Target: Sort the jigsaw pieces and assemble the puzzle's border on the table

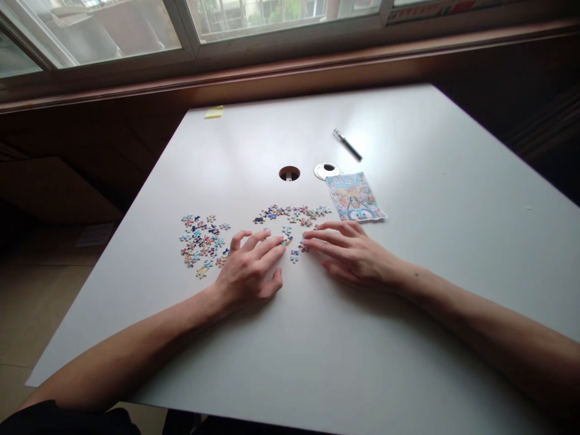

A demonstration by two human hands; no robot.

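Both hands rest low over the white table [317,350], among small jigsaw puzzle pieces. My left hand [251,266] has its fingers apart, the fingertips touching or just above some pieces [287,230] near the middle. From the other side my right hand [353,251] reaches in, fingers stretched out, its tips at more pieces partly hidden beneath them. Between the hands lies a small blue and dark piece [294,255]. A loose pile of puzzle pieces [199,238] spreads left of my left hand. Another band of pieces [294,212] lies just beyond the fingertips.
A colourful picture sheet [356,198] lies beyond my right hand. Behind it are a round metal cover [326,171], a round hole [289,174] in the tabletop and a dark pen [348,145]. A yellow sticky note [214,112] is at the far left edge, below the window.
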